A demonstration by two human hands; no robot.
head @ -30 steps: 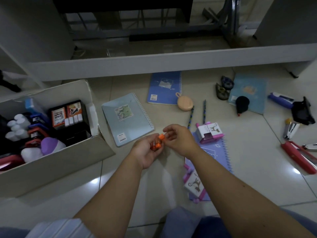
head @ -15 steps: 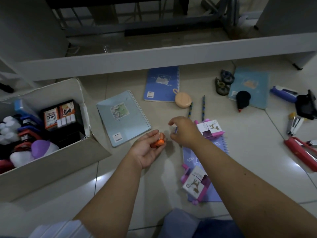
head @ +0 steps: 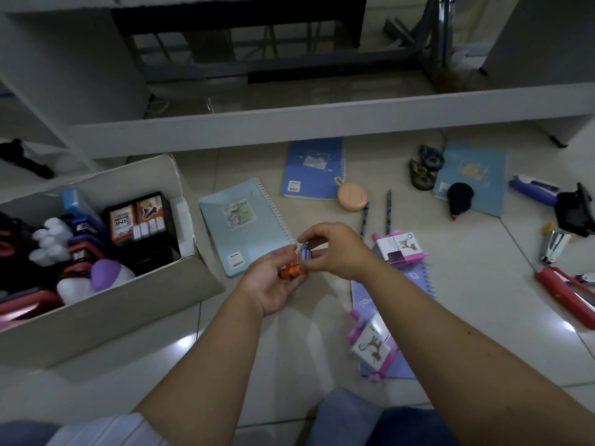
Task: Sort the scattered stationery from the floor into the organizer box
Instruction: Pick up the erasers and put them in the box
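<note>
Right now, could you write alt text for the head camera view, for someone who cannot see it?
A person's left hand holds small orange pieces while the right hand pinches a small blue piece beside them, above a tiled floor. A cardboard box holding stationery stands to the left; notebooks, pencils and staplers lie scattered around.

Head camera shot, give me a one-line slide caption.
Left hand holds orange sharpeners; right hand adds a blue one, beside the organizer box.

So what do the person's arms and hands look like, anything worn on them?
Both forearms are bare, and the left hand and right hand show no gloves, rings or watch. A light, faintly striped sleeve edge shows at the left arm near the bottom edge.
</note>
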